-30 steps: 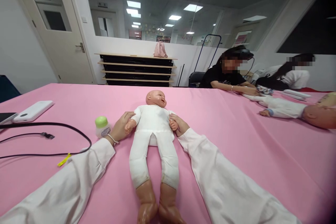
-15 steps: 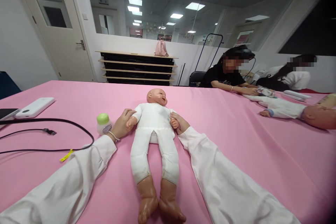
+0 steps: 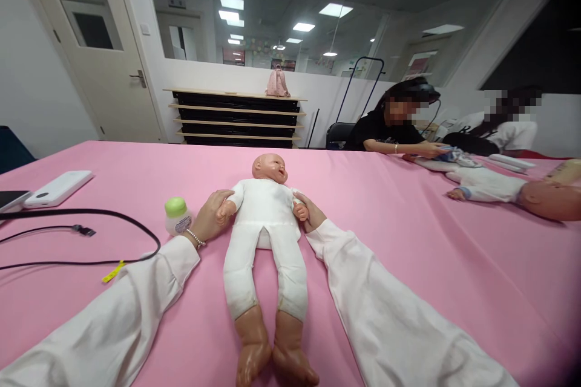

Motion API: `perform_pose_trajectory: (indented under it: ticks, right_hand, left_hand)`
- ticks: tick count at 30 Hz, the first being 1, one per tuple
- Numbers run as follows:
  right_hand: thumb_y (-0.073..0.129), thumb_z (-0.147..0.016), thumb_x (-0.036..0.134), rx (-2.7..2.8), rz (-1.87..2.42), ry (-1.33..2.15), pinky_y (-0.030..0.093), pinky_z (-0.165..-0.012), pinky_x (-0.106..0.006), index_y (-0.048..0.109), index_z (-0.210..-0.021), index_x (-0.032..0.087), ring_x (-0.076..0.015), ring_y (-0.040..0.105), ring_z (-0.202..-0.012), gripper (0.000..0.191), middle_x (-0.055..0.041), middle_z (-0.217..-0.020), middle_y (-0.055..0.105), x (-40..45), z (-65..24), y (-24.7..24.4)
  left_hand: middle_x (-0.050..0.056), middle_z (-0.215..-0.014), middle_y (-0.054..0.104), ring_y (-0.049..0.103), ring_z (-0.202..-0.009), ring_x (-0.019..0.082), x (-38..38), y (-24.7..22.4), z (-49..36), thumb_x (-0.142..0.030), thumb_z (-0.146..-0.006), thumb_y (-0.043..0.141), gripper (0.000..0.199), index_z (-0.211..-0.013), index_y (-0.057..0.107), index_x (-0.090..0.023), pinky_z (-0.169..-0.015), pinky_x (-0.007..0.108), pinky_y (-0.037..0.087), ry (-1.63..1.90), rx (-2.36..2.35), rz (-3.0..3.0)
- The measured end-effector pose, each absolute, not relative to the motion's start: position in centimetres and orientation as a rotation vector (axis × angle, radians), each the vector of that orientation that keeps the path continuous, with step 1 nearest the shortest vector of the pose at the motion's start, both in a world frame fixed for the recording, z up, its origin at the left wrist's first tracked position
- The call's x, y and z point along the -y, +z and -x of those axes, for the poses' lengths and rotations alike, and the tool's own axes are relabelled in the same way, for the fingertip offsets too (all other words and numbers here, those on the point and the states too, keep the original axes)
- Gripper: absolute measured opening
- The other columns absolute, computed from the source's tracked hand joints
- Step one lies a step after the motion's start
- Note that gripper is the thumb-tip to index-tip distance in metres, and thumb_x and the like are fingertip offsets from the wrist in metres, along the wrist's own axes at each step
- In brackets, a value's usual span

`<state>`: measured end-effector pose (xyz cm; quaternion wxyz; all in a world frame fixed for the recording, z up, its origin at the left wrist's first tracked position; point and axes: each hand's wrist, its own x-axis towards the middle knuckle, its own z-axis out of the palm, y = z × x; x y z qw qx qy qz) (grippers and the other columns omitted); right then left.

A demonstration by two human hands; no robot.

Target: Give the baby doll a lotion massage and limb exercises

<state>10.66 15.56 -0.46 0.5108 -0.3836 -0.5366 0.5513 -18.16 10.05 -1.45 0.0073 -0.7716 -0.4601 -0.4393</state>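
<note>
A baby doll (image 3: 263, 205) with a white cloth body lies on its back on the pink-covered table, feet toward me and head turned to the right. My left hand (image 3: 212, 214) is closed around the doll's arm on the left, near its small fist. On the other side, my right hand (image 3: 314, 214) grips the opposite arm, its fingers partly hidden behind the doll's hand. Just left of my left wrist stands a small jar (image 3: 177, 216) with a green lid.
At the left lie a white power bank (image 3: 59, 188), a dark device and a black cable (image 3: 136, 225) with a yellow tag (image 3: 113, 272). Across the table on the right, a person in black (image 3: 385, 127) handles cloth by a second doll (image 3: 494, 186). Another person sits beyond.
My hands keep their hold on the doll's arms, with hardly any movement. The view has shifted slightly. Across the table, the co-worker's hands and the cloth have moved.
</note>
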Motion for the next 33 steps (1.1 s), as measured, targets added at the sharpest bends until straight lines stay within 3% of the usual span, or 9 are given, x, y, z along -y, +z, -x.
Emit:
perform_pose_trajectory:
  ticks: [3,5,9,14,17,20,23,27,33]
  right_hand:
    - [0.068,-0.064,0.032,1.410,0.882,0.970,0.046,-0.089,-0.032,0.046,-0.103,0.021,-0.0201,0.054,-0.110,0.046,-0.0086,-0.113,0.060,-16.4,-11.3,-1.2]
    - [0.066,-0.066,0.030,1.438,0.848,0.749,0.039,-0.097,-0.036,0.035,-0.115,0.021,-0.0199,0.047,-0.118,0.059,-0.0127,-0.126,0.050,-17.4,-11.0,-1.3]
    - [0.054,-0.075,0.036,1.303,0.992,0.429,0.041,-0.091,-0.037,0.028,-0.113,0.021,-0.0194,0.054,-0.106,0.048,-0.0159,-0.120,0.052,-19.8,-9.2,-1.1]
    - [0.047,-0.078,0.043,1.186,1.209,0.473,0.041,-0.088,-0.033,0.036,-0.105,0.023,-0.0191,0.054,-0.103,0.035,-0.0107,-0.114,0.054,-21.3,-8.8,-1.3]
    - [0.047,-0.077,0.040,1.200,1.220,0.521,0.041,-0.087,-0.032,0.038,-0.108,0.023,-0.0185,0.054,-0.104,0.037,-0.0099,-0.117,0.053,-21.6,-9.3,-1.7]
    - [0.050,-0.075,0.036,1.244,1.206,0.570,0.041,-0.089,-0.032,0.041,-0.113,0.023,-0.0191,0.053,-0.107,0.042,-0.0087,-0.120,0.053,-21.5,-9.4,-1.8]
    - [0.050,-0.076,0.035,1.337,1.171,0.612,0.040,-0.092,-0.033,0.045,-0.117,0.023,-0.0198,0.052,-0.110,0.043,-0.0071,-0.122,0.054,-21.3,-9.3,-1.8]
    - [0.047,-0.079,0.032,1.460,1.188,0.552,0.035,-0.099,-0.037,0.050,-0.118,0.022,-0.0218,0.048,-0.114,0.041,-0.0061,-0.123,0.054,-21.3,-9.3,-2.0]
    - [0.044,-0.080,0.031,1.499,1.246,0.515,0.035,-0.099,-0.041,0.048,-0.125,0.023,-0.0232,0.048,-0.115,0.046,-0.0053,-0.123,0.055,-21.6,-9.5,-2.4]
  left_hand:
    - [0.010,-0.117,0.053,0.056,-0.101,0.022,-10.9,-1.5,17.0,-0.024,-0.076,0.055,0.051,-0.122,0.034,-0.019,-0.084,0.038,0.048,-1.666,1.676,2.219]
    - [0.012,-0.115,0.054,0.060,-0.094,0.022,-12.0,-1.4,16.0,-0.029,-0.076,0.057,0.051,-0.120,0.031,-0.018,-0.078,0.037,0.049,-1.857,1.808,1.960]
    - [0.014,-0.114,0.054,0.058,-0.098,0.022,-14.7,-1.0,14.2,-0.034,-0.081,0.052,0.049,-0.119,0.026,-0.018,-0.078,0.036,0.048,-2.013,1.871,1.655]
    - [0.012,-0.112,0.055,0.055,-0.101,0.024,-16.6,-1.0,13.8,-0.037,-0.085,0.045,0.036,-0.116,0.038,-0.021,-0.082,0.041,0.046,-1.793,1.903,1.710]
    - [0.012,-0.118,0.054,0.051,-0.106,0.028,-17.1,-1.2,14.0,-0.032,-0.082,0.047,0.042,-0.122,0.042,-0.020,-0.089,0.045,0.041,-1.594,1.909,1.849]
    - [0.013,-0.121,0.054,0.051,-0.109,0.028,-17.5,-1.5,14.4,-0.030,-0.084,0.043,0.051,-0.133,0.036,-0.019,-0.089,0.043,0.041,-1.488,2.022,2.003]
    - [0.013,-0.110,0.060,0.056,-0.102,0.028,-17.8,-1.7,14.9,-0.034,-0.087,0.036,0.053,-0.138,0.032,-0.019,-0.082,0.040,0.043,-1.356,2.170,2.090]
    - [0.013,-0.093,0.062,0.060,-0.090,0.027,-17.6,-1.6,15.3,-0.039,-0.087,0.035,0.051,-0.135,0.040,-0.020,-0.076,0.037,0.044,-1.187,2.282,2.071]
    - [0.013,-0.093,0.062,0.060,-0.087,0.027,-17.1,-1.4,15.3,-0.040,-0.087,0.035,0.052,-0.135,0.039,-0.022,-0.074,0.037,0.044,-1.173,2.295,2.051]
